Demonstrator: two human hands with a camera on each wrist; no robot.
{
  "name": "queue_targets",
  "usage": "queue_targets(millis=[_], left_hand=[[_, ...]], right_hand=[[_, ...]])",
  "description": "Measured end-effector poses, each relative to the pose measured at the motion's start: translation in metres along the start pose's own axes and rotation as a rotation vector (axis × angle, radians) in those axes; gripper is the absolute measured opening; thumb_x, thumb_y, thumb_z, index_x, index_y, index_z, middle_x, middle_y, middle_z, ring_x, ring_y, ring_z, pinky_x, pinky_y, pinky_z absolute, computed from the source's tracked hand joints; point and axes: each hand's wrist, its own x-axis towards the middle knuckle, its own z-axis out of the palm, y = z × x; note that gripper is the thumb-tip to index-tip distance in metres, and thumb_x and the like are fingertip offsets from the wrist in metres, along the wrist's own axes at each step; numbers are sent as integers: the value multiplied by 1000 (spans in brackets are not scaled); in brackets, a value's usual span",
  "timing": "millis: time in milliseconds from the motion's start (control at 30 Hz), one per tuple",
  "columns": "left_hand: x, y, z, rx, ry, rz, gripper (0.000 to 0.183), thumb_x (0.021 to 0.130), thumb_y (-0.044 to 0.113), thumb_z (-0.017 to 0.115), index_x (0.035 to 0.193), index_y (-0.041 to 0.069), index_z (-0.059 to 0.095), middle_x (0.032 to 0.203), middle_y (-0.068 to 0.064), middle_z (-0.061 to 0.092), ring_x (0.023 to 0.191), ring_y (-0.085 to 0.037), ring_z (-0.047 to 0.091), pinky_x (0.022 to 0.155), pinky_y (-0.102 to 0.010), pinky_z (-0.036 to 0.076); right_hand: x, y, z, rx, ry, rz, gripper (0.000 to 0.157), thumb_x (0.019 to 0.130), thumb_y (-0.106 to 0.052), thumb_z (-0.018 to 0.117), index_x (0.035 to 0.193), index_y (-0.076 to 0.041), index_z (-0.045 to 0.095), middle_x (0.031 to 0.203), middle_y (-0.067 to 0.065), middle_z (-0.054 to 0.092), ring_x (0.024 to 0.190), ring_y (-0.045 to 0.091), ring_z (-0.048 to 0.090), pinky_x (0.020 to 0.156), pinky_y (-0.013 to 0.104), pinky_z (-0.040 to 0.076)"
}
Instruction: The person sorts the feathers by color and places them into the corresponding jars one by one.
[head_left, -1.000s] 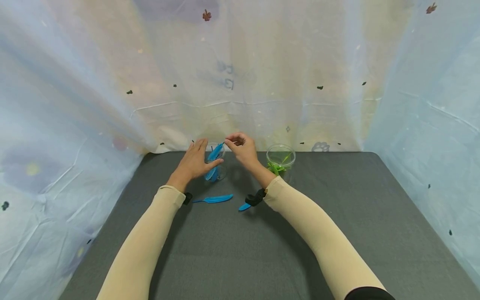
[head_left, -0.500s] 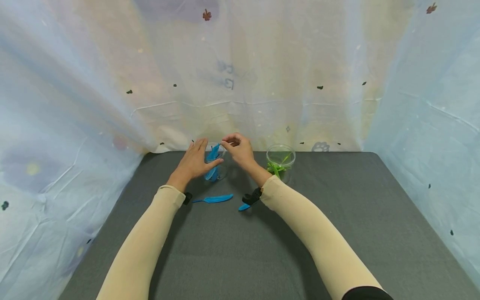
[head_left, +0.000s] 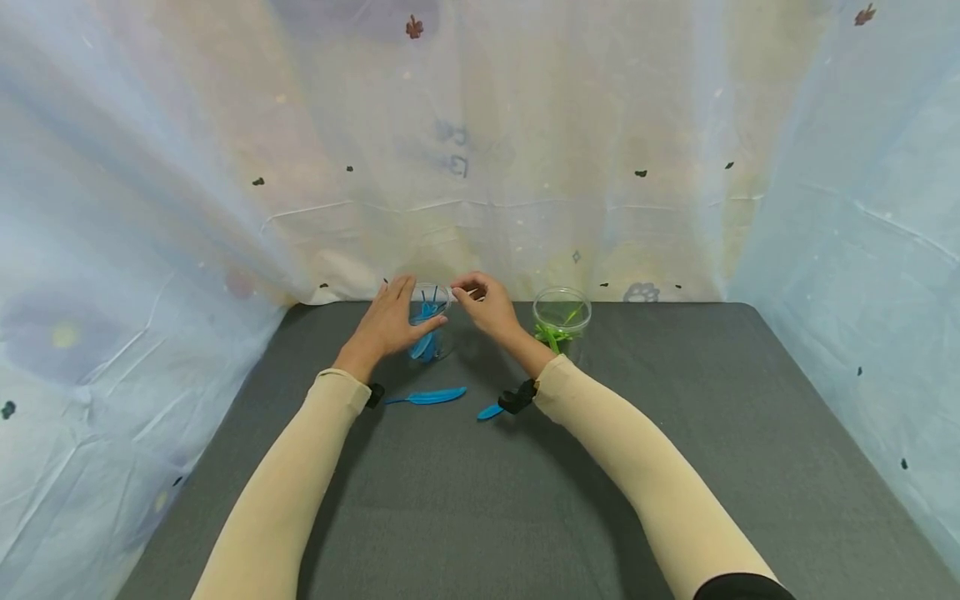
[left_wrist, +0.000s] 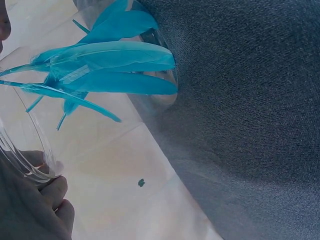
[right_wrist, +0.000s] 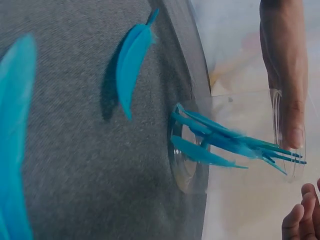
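Note:
A clear plastic cup [head_left: 442, 343] stands near the table's back edge with several blue feathers [head_left: 425, 342] inside, quills upward. My left hand [head_left: 384, 323] grips this cup at its rim; in the right wrist view the thumb [right_wrist: 295, 120] lies along the rim, and in the left wrist view fingers [left_wrist: 55, 192] curl at the other side. Just right of the rim is my right hand [head_left: 487, 307], fingers loosely bent and holding nothing. One blue feather [head_left: 435, 397] lies flat on the table in front of the cup. Another feather [head_left: 489, 412] is partly hidden by the right wrist's black band.
A second clear cup [head_left: 562, 293] holding green strips [head_left: 551, 336] stands to the right, beyond my right forearm. Grey cloth covers the table [head_left: 465, 517]. A pale printed curtain [head_left: 525, 150] hangs right behind the back edge.
My right hand let go of a blue feather, which dropped into the left cup. The hand then drew back slightly to the right. My left hand stayed on the cup.

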Motion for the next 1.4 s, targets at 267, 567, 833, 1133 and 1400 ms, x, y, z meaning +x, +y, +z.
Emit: queue_targets(millis=[267,567,833,1133,1400], left_hand=[[1,0,-1,-2,-8,-7,108,103,69,57,171,-2,13,177,-24,15,165,-39,13,137,-52,3],[0,-1,0,-1,-2,-8,109,102,70,58,171,-2,14,177,-24,15,165,-40,13,136,-54,6],[-1,0,-1,-13,-7,-12,109,102,70,58,171,-2,13,177,-24,15,165,-40,12,136,-54,5],[-1,-1,0,-25,-6,-2,109,102,70,58,171,-2,13,177,-24,14,165,-41,12,136,-54,3],[0,-2,1,-21,-10,1,109,103,70,57,171,-1,12,178,-23,13,165,-40,10,136,-54,3]], right_hand=[[-12,3,-18,34,-39,-12,21,109,-11,66,123,2,73,119,20,72,103,38,69,92,47,60],[-31,13,-37,-19,-178,-68,15,106,-5,68,118,3,74,112,20,74,95,39,71,83,39,61],[-54,23,-51,-112,-294,-61,15,107,-8,69,119,-1,74,109,12,75,90,25,71,80,37,61],[-80,33,-71,-191,-424,-67,15,104,-6,71,117,1,74,107,8,74,88,18,68,79,35,60],[-99,39,-89,-256,-461,-32,17,103,-8,74,118,0,75,107,5,75,91,16,69,78,35,59]])
